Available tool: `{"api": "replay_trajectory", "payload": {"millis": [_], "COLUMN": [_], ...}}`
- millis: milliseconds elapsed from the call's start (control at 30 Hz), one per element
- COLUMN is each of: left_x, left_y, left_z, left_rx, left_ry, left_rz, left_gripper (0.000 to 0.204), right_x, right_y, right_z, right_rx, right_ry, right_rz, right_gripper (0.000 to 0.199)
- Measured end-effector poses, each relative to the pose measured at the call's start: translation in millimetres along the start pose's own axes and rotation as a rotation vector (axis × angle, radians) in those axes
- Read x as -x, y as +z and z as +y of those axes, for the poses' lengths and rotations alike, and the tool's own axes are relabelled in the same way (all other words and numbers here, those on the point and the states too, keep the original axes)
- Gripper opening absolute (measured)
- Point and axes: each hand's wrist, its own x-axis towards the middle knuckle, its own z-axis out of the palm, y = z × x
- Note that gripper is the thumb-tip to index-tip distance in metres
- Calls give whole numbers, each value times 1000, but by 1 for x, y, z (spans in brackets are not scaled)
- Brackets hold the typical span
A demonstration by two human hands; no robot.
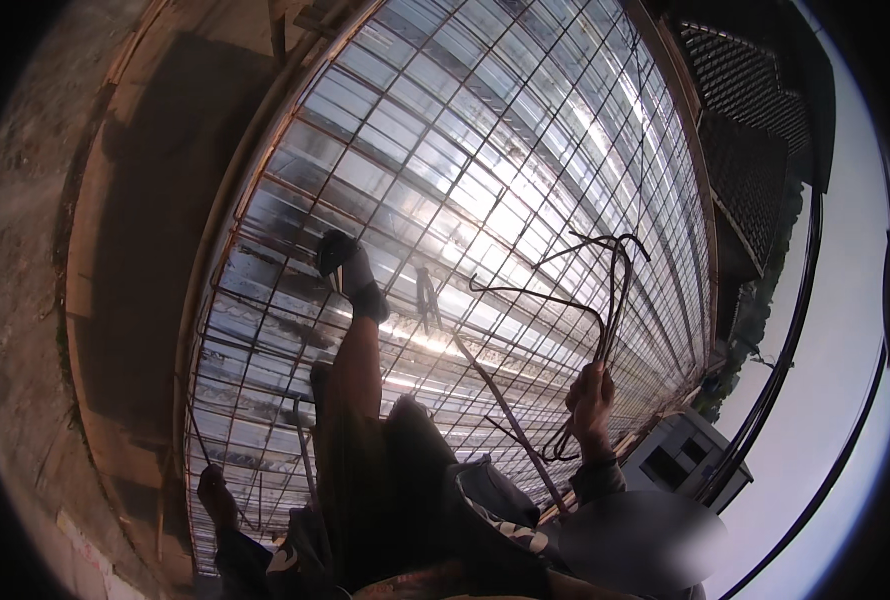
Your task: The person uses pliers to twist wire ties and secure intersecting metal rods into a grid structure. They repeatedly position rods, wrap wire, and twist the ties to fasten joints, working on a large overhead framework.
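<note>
My right hand (593,400) is closed round a bundle of bent steel rods (620,290). Their hooked and looped ends spread above the fist, and more loops hang below it. Low on the left, my left hand (217,492) is closed, apparently on a thin dark rod (199,440) by the mesh's edge; the fingers are in shadow. Under both hands lies a steel rebar mesh (405,170) over shiny ribbed metal decking (365,175). My leg reaches forward, with a dark shoe (340,255) on the mesh.
A long bar (500,395) slants across the mesh between my legs and right hand. The deck's left edge (220,240) drops to a lower ledge and ground. Tiled roofs (750,90), a small grey building (680,455) and dark cables (800,330) stand beyond the right side.
</note>
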Motion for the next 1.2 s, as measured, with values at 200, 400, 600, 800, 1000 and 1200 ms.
{"api": "replay_trajectory", "payload": {"millis": [200, 400, 600, 800, 1000, 1200], "left_x": [-133, -248, -342, -389, -443, -451], "left_y": [27, 21, 7, 23, 119, 193], "left_z": [133, 112, 209, 342, 365, 512], "left_rx": [-201, -510, -365, -203, -134, -447], "left_ry": [59, 410, 285, 149, 279, 603], "left_rz": [-181, -61, -52, 104, 149, 63], "left_gripper": [33, 40, 44, 37, 32, 29], "right_x": [-154, -372, -543, -670, -702, -604], "right_y": [-3, -55, 15, 173, 234, 345], "right_z": [-123, -243, -336, -241, -122, -145], "right_rx": [417, 1012, 1205, 1041, 1273, 836], "right_ry": [-225, -690, -997, -693, -1098, -901], "right_rz": [168, 419, 396, 70, -318, -258], "right_gripper": [50, 58, 57, 38, 20, 42]}}
